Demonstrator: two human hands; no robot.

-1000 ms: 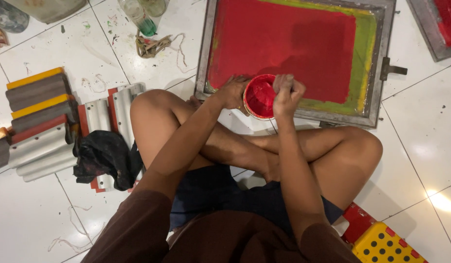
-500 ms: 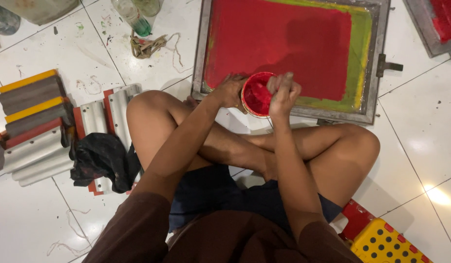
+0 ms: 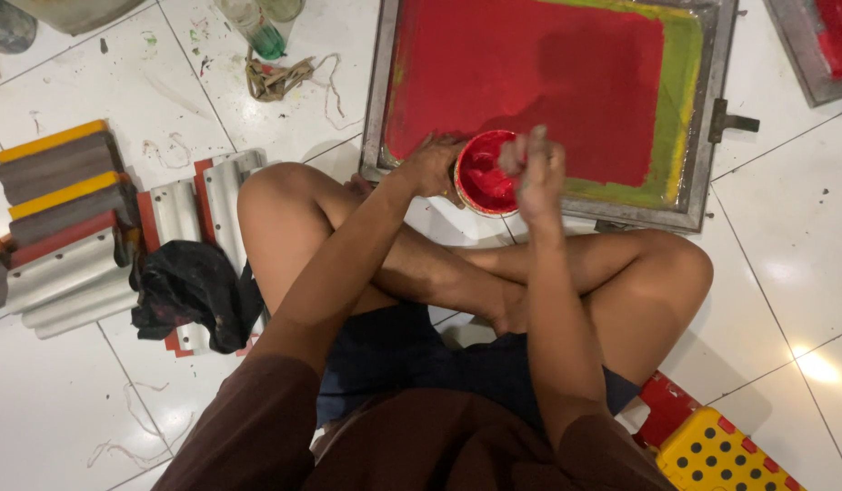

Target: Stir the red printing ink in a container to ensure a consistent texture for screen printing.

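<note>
I sit cross-legged on white floor tiles. My left hand (image 3: 428,165) grips the side of a small round cup of red ink (image 3: 483,177), held over the near edge of a metal-framed printing screen (image 3: 703,136). The screen's mesh is covered in red ink, with a green-yellow band along its right side. My right hand (image 3: 533,168) hovers at the cup's right rim with its fingers curled shut. It is blurred, and I cannot see whether anything is inside the fist.
Several squeegees with grey, yellow and red handles (image 3: 57,209) lie at my left beside a crumpled black cloth (image 3: 189,291). Bottles (image 3: 257,23) and a knotted rag (image 3: 280,77) sit at the back. A second inked frame (image 3: 821,45) is top right, a yellow perforated stool (image 3: 721,455) bottom right.
My right hand has shifted slightly up and over the cup's right rim and is now blurred. The left hand still holds the cup in the same place.
</note>
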